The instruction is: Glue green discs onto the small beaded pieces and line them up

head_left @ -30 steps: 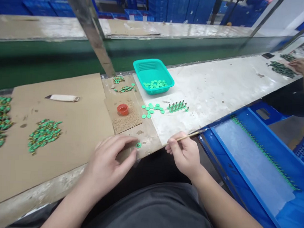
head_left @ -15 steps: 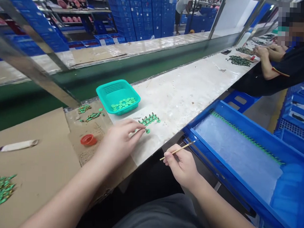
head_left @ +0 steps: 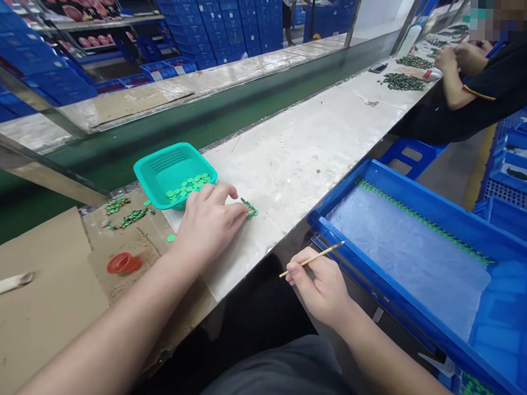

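My left hand (head_left: 211, 216) is over the white tabletop, with a gap between thumb and forefinger. Right by its fingertips is a cluster of small green pieces (head_left: 251, 211) with dark upright parts, partly hidden by the hand. Behind it stands a teal plastic basket (head_left: 145, 179) holding flat green discs (head_left: 190, 186). My right hand (head_left: 318, 283) is closed around a thin wooden paintbrush (head_left: 315, 257), whose tip is near the rim of a blue tray (head_left: 399, 283). Small green pieces (head_left: 422, 220) line that tray's far side.
Cardboard (head_left: 40, 270) covers the table at left. On it are a red cup (head_left: 123, 264), a white tool (head_left: 7, 284) and piles of green-and-gold pieces (head_left: 135, 216). A green channel (head_left: 249, 110) runs behind the table. A co-worker (head_left: 492, 96) sits at far right beside dark pieces (head_left: 403, 82).
The view has shifted, so the scene sits further left. My left hand has moved over the green pieces, and its thumb and forefinger have parted. My right hand keeps the paintbrush almost still.
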`<state>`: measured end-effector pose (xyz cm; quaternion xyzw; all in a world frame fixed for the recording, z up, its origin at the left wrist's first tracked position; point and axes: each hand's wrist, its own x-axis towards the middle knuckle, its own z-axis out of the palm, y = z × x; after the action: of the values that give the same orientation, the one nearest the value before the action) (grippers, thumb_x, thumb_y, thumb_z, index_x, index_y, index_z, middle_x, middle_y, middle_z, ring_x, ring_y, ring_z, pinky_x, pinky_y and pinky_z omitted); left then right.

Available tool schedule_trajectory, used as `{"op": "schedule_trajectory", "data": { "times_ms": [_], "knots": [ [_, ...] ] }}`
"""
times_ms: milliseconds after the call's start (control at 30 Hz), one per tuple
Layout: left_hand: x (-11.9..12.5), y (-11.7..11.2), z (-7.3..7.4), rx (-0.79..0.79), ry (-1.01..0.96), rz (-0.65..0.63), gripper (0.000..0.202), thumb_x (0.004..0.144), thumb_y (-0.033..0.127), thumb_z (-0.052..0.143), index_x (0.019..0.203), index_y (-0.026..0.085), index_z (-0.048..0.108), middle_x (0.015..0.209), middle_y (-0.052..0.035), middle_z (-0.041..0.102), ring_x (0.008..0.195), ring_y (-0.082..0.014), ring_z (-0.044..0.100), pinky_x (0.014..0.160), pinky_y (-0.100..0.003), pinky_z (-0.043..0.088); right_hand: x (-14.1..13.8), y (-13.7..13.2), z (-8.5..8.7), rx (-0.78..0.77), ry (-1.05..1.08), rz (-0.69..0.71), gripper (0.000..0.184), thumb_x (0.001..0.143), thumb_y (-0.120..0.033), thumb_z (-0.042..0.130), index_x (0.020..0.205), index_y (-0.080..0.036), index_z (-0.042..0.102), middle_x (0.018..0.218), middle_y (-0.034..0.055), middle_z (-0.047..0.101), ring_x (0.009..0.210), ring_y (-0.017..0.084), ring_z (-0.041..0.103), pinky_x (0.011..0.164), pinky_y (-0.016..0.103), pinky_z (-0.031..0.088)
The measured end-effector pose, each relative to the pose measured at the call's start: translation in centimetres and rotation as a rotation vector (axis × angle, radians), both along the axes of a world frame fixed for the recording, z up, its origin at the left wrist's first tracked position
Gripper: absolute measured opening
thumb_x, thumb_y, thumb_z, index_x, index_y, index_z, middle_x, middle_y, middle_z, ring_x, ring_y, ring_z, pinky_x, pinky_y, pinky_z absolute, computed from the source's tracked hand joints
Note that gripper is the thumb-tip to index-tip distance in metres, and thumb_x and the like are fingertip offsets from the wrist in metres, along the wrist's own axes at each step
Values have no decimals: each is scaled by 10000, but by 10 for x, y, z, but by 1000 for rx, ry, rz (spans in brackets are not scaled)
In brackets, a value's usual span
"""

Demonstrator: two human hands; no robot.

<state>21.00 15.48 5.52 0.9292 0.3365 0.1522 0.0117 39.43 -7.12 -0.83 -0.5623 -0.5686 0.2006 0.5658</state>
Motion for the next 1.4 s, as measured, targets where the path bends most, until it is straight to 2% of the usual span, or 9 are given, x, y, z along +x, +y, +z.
{"op": "schedule_trajectory", "data": {
  "times_ms": [167, 267, 333, 533, 833, 933, 1100, 1233, 1400],
  "knots": [
    [-49, 9, 42, -40, -57, 200, 399, 1203, 549, 575, 1355, 327, 870, 1222, -51, 829, 1058, -277, 761, 978, -449, 600, 3, -4, 6, 3, -17, 1, 187, 1208, -292, 660, 1062, -266, 774, 974, 46, 867, 881, 224, 862, 845, 338, 689],
    [-80, 14, 57, -135, 10, 285, 355, 1133, 540, 634, 1169, 308, 900, 895, 1, 826, 729, -225, 731, 687, -366, 557, -2, -6, 8, -77, 23, 15, 246, 1235, -326, 604, 1113, -262, 808, 1070, 74, 898, 926, 228, 880, 878, 348, 717],
    [-87, 14, 50, -205, 89, 253, 285, 1029, 488, 696, 987, 314, 918, 817, -9, 828, 641, -220, 717, 594, -350, 520, -8, -6, 10, -146, 100, 39, 308, 1255, -353, 556, 1097, -260, 803, 969, 50, 877, 824, 203, 858, 798, 318, 710],
    [-76, 6, 6, -203, 154, 144, 355, 951, 350, 649, 1131, 358, 955, 1205, -56, 914, 1022, -292, 866, 759, -378, 624, -23, -9, 21, -229, 116, 52, 327, 1249, -375, 526, 1169, -259, 822, 748, -13, 736, 680, 187, 764, 679, 295, 644],
    [-79, -14, -5, -128, 119, 110, 355, 1098, 329, 520, 986, 286, 854, 1104, -108, 866, 1069, -303, 798, 841, -401, 627, -34, -23, 23, -250, 100, 53, 387, 1261, -463, 539, 1249, -264, 871, 795, 18, 761, 687, 205, 748, 644, 313, 627],
    [-102, -33, -1, -140, 62, 154, 367, 1132, 367, 491, 999, 267, 818, 1106, -113, 854, 1061, -298, 805, 832, -400, 630, -42, -28, 28, -237, 58, 66, 397, 1255, -488, 562, 1363, -285, 886, 865, 38, 792, 719, 219, 758, 702, 346, 672],
    [-173, -81, -5, -227, -6, 238, 404, 1094, 426, 548, 769, 290, 746, 783, -53, 788, 710, -259, 753, 641, -388, 570, -58, -32, 31, -257, 153, 241, 473, 1259, -339, 538, 1700, -387, 704, 835, -15, 797, 621, 166, 701, 615, 286, 627],
    [-208, -116, -29, -203, -123, 333, 408, 1143, 469, 525, 1041, 294, 880, 1029, -80, 878, 960, -293, 838, 855, -428, 648, -72, -21, 43, -281, 371, 433, 358, 1236, -334, 594, 1351, -355, 932, 1026, 64, 924, 699, 171, 783, 673, 299, 694],
    [-220, -141, -44, -126, -292, 344, 340, 1221, 383, 520, 1237, 280, 844, 1128, -44, 845, 1078, -230, 814, 983, -380, 618, -85, 7, 69, -358, 621, 687, 414, 1098, -527, 873, 1464, -339, 921, 1487, 146, 908, 1198, 351, 942, 1041, 507, 796]
  ]
}}
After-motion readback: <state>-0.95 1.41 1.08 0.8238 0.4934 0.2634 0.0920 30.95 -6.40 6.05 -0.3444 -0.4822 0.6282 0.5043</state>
